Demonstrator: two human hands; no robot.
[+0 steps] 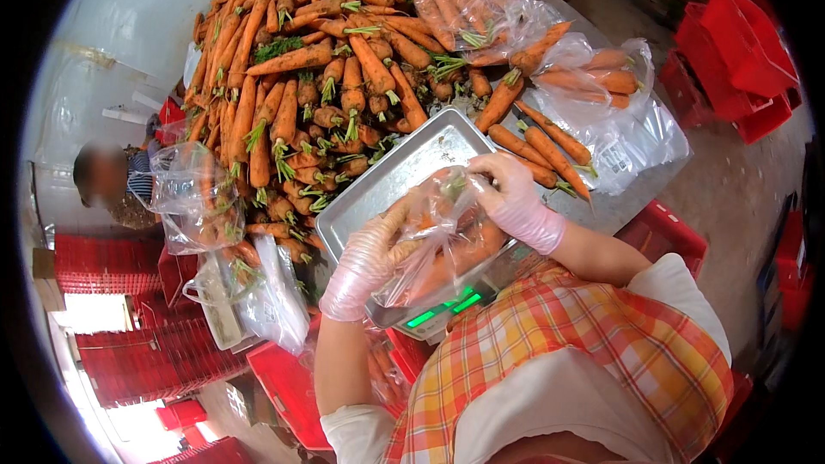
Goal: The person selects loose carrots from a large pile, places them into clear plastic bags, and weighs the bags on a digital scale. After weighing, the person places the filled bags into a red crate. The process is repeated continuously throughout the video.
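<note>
Both hands wear thin clear gloves and grip a clear plastic bag of carrots (pixel 443 245) above the front of a weighing scale's metal tray (pixel 378 198). Fingers of my left hand (pixel 365 259) are closed on the bag's left side. At the bag's upper right, my right hand (pixel 514 198) pinches the gathered plastic. Orange carrots show through the film, partly hidden by folds and fingers. Below the bag glows the scale's green display (pixel 445 308).
A large heap of soil-marked carrots (pixel 318 77) lies beyond the tray. Loose carrots (pixel 550 146) and filled bags (pixel 593 77) sit at the right, near flat plastic bags (pixel 640 150). Red crates (pixel 743 51) stand at both sides. Another person (pixel 112 176) is at far left.
</note>
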